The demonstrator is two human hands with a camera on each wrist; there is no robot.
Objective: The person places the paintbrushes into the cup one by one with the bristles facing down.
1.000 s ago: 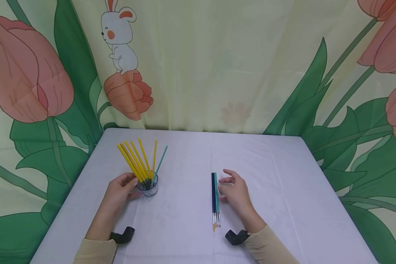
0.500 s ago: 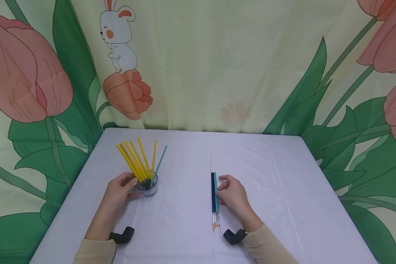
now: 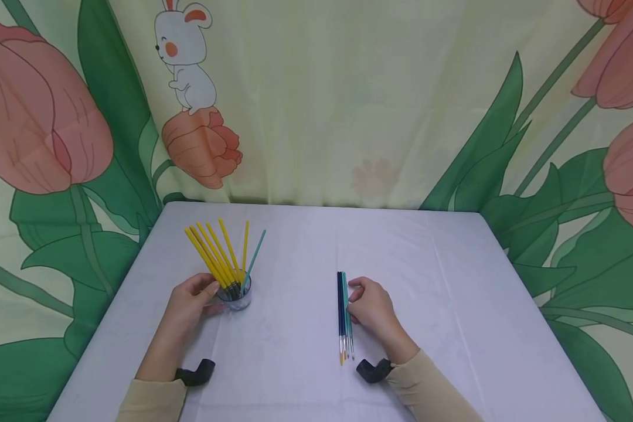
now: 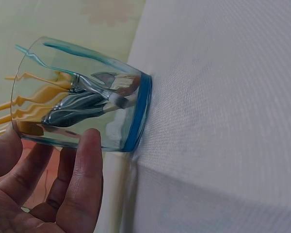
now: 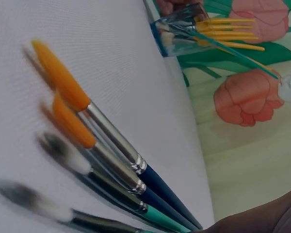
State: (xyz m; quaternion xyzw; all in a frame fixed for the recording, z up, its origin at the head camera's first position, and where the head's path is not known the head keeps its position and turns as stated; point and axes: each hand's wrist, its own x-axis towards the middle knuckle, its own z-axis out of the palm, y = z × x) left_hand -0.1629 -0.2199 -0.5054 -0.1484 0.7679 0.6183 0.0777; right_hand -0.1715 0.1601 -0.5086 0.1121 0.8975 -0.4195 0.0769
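Observation:
My left hand [image 3: 187, 299] holds a clear glass [image 4: 117, 104] at its left side, thumb near the rim and fingertips against the wall. The glass stands upright on the table with several yellow-handled paintbrushes [image 3: 211, 258] and one turquoise-handled paintbrush [image 3: 255, 253] in it, bristles down. Right of the middle, two navy-handled paintbrushes [image 5: 167, 194] with orange bristles lie beside two turquoise-handled paintbrushes with dark-tipped bristles. With curled fingers, my right hand [image 3: 374, 306] pinches the outermost turquoise-handled paintbrush [image 5: 36, 201], whose bristle end is angled away from the others. Its fingertips are partly hidden.
A white cloth covers the table [image 3: 295, 351], with its back edge along a curtain [image 3: 316, 105] printed with tulips and a rabbit. A black wrist mount [image 3: 196, 373] sits on the left wrist, and another mount [image 3: 374, 371] on the right.
My right hand has come slightly left and down onto the outermost turquoise-handled paintbrush, its fingers closing in. That brush's bristle end has swung a little to the right. The left hand has stayed at the glass.

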